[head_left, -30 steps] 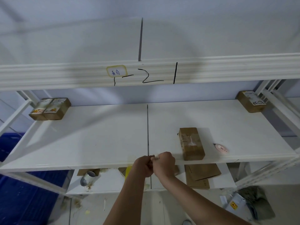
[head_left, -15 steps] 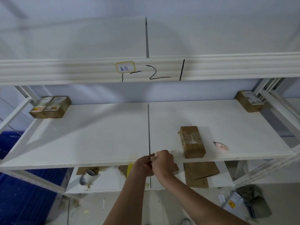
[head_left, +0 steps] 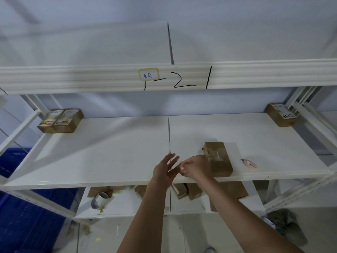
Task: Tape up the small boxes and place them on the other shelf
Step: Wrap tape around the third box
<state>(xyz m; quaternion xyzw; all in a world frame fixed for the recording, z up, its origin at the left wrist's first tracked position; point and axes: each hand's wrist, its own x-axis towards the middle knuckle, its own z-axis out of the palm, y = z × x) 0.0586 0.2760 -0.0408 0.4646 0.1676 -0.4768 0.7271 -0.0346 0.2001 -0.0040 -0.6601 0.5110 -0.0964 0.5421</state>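
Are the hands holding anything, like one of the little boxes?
No box. The left hand is open with fingers spread. The right hand pinches something tiny and pale by the fingertips; what it is cannot be told.

Left hand (head_left: 166,169) fingers spread; right hand (head_left: 194,168) curled, fingertips pinched.

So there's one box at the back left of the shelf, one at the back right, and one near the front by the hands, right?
Not quite. The head view shows two boxes side by side at the back left, not one. The back-right box and the front box, beside the right hand, are as you say.
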